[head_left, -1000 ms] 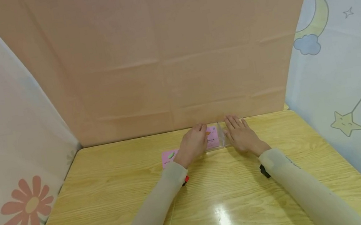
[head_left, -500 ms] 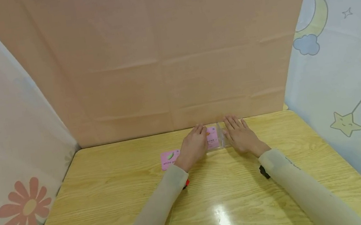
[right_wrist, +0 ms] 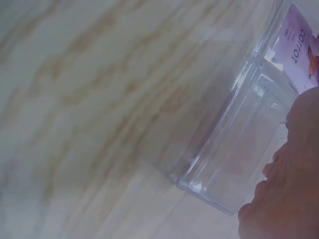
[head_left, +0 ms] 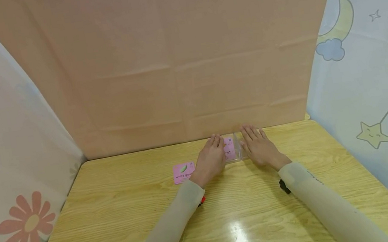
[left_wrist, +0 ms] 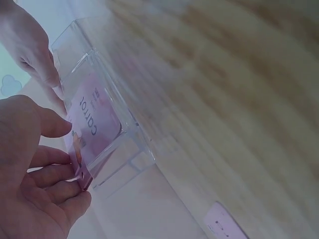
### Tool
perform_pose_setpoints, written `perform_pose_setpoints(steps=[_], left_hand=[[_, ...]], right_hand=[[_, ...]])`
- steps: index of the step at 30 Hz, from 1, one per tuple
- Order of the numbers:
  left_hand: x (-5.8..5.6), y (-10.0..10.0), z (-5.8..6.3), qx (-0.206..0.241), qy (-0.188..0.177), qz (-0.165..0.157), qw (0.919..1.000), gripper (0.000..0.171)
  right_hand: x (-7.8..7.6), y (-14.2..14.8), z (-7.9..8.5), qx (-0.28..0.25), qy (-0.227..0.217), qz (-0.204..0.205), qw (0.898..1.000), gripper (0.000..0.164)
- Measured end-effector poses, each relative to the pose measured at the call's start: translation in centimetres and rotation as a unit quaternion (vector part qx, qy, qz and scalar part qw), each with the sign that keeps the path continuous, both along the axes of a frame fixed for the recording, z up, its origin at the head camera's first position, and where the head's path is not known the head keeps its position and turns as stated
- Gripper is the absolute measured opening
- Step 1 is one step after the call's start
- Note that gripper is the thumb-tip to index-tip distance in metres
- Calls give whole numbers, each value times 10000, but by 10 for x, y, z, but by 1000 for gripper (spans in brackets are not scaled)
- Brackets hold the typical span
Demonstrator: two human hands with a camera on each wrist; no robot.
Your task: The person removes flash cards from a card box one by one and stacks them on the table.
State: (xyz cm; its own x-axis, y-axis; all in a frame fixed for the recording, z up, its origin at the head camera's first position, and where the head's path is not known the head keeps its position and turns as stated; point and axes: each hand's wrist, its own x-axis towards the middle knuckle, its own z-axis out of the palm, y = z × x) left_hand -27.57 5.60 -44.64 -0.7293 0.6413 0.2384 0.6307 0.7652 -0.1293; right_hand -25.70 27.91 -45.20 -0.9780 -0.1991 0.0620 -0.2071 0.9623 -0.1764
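Note:
A clear plastic box [right_wrist: 224, 134] with a divider across it sits at the back of the table. Its left section holds a pink card reading "carrot" [left_wrist: 97, 117], one end still sticking out towards my left hand [head_left: 210, 159]. That hand pinches the card's outer end, thumb on one side and fingers on the other, as the left wrist view shows. My right hand [head_left: 259, 148] rests over the box's right section with fingers straight. To the left lies another pink card, "white gourd" [head_left: 183, 173], partly covered by my left hand in the head view.
Behind the wooden table [head_left: 126, 223] hangs a brown sheet [head_left: 172, 78], close to the box. Printed fabric walls stand at the left [head_left: 10, 123] and right [head_left: 369, 61]. Dark wrist straps sit under both sleeves.
My left hand has shifted slightly right over the carrot card, so more of the white gourd card shows. My right hand has stayed in place on the box.

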Motion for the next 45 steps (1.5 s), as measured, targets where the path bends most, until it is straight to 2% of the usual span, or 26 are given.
perform_pose_setpoints(steps=[15,24,30,45], left_hand=[[3,-1,-1,86,8,-52,9999,52],[-3,-4,1,46,59,-148,9999,55],[-10,-6,1,22,188,-276,9994,54],[-6,-9,3,149,609,-438,9971,47]], right_hand=[[-3,-1,-4,17,3,-36,10000,66],[-10,-4,-3,-74,-46,-111,9999,66],[-13,-6,-3,-50,-36,-190,9998,66],[-12,-7,-3,-49,78,-214,9997,65]])
